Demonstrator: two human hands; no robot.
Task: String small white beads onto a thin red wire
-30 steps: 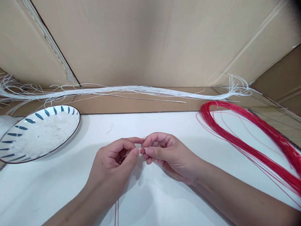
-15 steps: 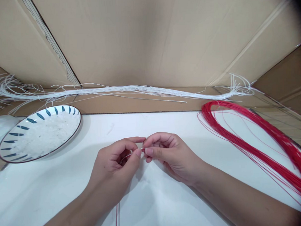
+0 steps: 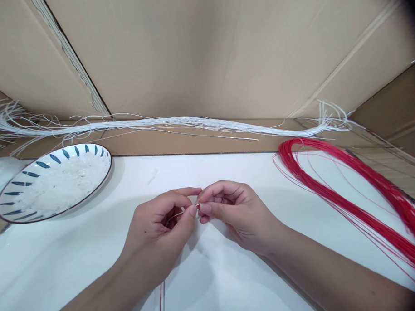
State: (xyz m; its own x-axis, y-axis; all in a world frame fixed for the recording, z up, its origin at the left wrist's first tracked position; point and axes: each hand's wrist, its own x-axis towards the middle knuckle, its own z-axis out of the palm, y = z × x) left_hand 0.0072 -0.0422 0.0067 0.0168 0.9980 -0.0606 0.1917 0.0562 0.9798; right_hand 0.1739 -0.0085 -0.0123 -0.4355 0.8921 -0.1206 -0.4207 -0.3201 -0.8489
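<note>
My left hand (image 3: 165, 220) is closed in a pinch on a thin white cord (image 3: 175, 215), which curves back into the palm. Close against it, thumb and forefinger of my right hand (image 3: 230, 211) pinch a small bit of red cord (image 3: 198, 207). The white cord's end meets the red at the fingertips, and how they join is too small to make out. A thin red strand (image 3: 161, 300) hangs below my left wrist, with a pale strand (image 3: 164, 300) beside it.
An oval plate (image 3: 19, 184) with dark leaf marks, holding small clear-white pieces, stands at left. A bundle of white cords (image 3: 192, 123) stretches along the cardboard ledge (image 3: 193, 144) at the back. On the right lies a looped hank of red cord (image 3: 331, 192). Cardboard walls (image 3: 190, 51) rise behind.
Both hands keep their pinch in nearly the same place. A little more white and red cord shows between the fingertips now. The view has shifted very slightly.
</note>
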